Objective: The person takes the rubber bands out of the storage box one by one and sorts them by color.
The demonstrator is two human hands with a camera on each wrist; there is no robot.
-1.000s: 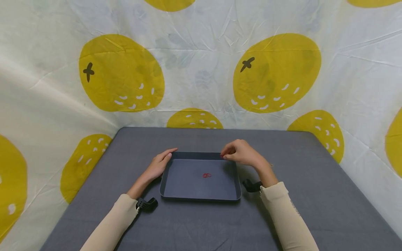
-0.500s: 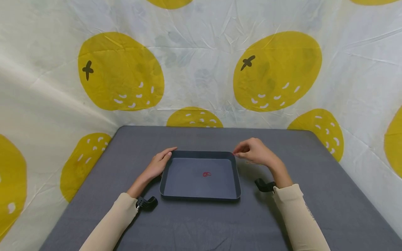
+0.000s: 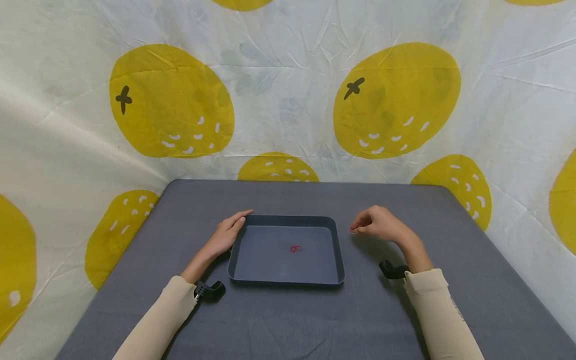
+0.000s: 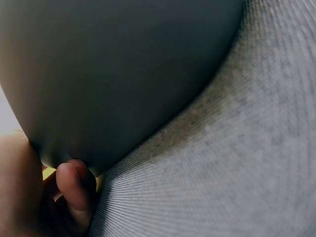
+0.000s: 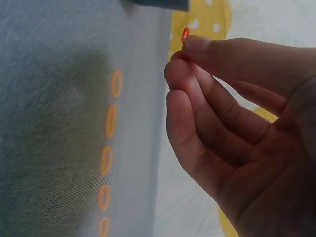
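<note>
Right grip [image 3: 380, 225] farther from tray [image 3: 288, 221], sleeve marking [image 3: 456, 309] illegible

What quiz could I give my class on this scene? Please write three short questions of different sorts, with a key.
1. Multiple choice: what does the right hand pinch?
a) a pencil
b) a small red loop
c) a coin

2. True or false: the left hand touches the left side of the tray.

3. Count: how many orange loops can be seen in a row on the table in the right wrist view?

Key: 1. b; 2. true; 3. five.
</note>
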